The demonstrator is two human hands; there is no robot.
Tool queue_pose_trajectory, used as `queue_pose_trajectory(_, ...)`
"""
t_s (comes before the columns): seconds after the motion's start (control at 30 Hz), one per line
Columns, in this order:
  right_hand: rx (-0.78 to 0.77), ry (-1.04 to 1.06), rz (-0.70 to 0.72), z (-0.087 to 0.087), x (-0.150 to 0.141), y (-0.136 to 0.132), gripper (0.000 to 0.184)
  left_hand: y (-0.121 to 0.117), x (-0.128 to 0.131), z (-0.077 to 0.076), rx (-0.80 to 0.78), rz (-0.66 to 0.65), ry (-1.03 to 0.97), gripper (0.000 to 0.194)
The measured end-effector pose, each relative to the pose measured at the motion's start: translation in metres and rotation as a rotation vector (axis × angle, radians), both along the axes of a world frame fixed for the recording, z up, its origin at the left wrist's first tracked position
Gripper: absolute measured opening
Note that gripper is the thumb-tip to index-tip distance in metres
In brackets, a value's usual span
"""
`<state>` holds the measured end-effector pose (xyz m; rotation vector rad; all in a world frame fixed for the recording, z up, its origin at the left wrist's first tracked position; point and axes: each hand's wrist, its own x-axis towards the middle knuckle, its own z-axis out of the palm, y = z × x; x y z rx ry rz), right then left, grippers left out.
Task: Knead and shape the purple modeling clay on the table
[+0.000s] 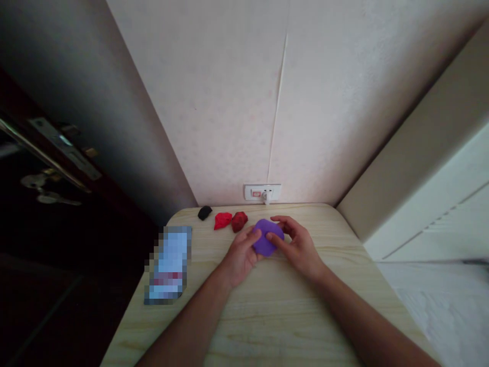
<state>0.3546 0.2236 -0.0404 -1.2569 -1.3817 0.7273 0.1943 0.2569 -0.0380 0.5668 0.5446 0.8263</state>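
Note:
A flattened purple lump of clay (266, 235) is held between both hands just above the light wooden table (267, 316). My left hand (241, 255) grips its left edge, thumb on top. My right hand (298, 244) pinches its right side, fingers curled round the rim. Behind the hands, three smaller lumps lie in a row on the table: a dark red one (239, 220), a bright red one (222, 220) and a black one (205, 212).
A flat blurred rectangle (169, 265) lies at the table's left edge. A wall socket (263, 192) with a plug sits just behind the table. A dark door with a handle and keys (46, 168) stands at left, a white bed (443, 285) at right.

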Motion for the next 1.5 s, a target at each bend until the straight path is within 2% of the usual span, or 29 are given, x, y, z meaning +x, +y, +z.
queue_pose_trajectory(0.07,0.02,-0.036,0.016,-0.004,0.003,0.0,0.049,0.0,0.003,-0.004,0.061,0.041,0.086,0.032)
queue_pose_trajectory(0.13,0.072,-0.087,0.08,-0.006,0.005,-0.001,0.07,0.0,0.005,-0.008,0.095,0.044,0.088,0.032)
queue_pose_trajectory(0.23,0.0,-0.029,0.234,-0.007,0.007,-0.005,0.087,0.0,0.005,-0.012,0.116,-0.009,0.089,0.03)
queue_pose_trajectory(0.3,-0.061,0.03,0.279,-0.007,0.006,-0.006,0.077,0.0,0.004,-0.013,0.107,-0.027,0.112,0.03)
queue_pose_trajectory(0.4,-0.097,0.115,0.258,-0.008,0.004,-0.005,0.067,0.0,0.004,-0.013,0.094,-0.012,0.128,0.032)
queue_pose_trajectory(0.6,-0.052,0.117,0.184,-0.01,0.005,-0.002,0.035,-0.001,0.003,-0.01,0.083,-0.02,0.134,0.038)
queue_pose_trajectory(0.73,-0.026,0.121,0.194,-0.01,0.004,-0.001,0.034,-0.001,0.002,-0.01,0.107,0.0,0.169,0.044)
queue_pose_trajectory(0.83,-0.057,0.223,0.179,-0.011,0.004,0.0,0.035,-0.002,0.004,-0.011,0.147,0.055,0.208,0.046)
queue_pose_trajectory(0.93,-0.064,0.291,0.155,-0.012,0.003,0.001,0.028,-0.003,0.006,-0.014,0.217,0.082,0.242,0.042)
queue_pose_trajectory(1.07,0.007,0.222,0.127,-0.012,0.0,-0.001,0.017,-0.004,0.007,-0.017,0.259,0.104,0.299,0.038)
queue_pose_trajectory(1.23,0.07,0.167,0.106,-0.011,-0.005,-0.004,0.022,-0.003,0.006,-0.018,0.296,0.125,0.362,0.038)
queue_pose_trajectory(1.37,0.043,0.181,0.133,-0.011,-0.004,-0.004,0.016,-0.002,0.005,-0.019,0.312,0.109,0.366,0.038)
queue_pose_trajectory(1.5,0.079,0.172,0.058,-0.012,-0.003,-0.003,0.018,-0.002,0.004,-0.019,0.318,0.106,0.316,0.039)
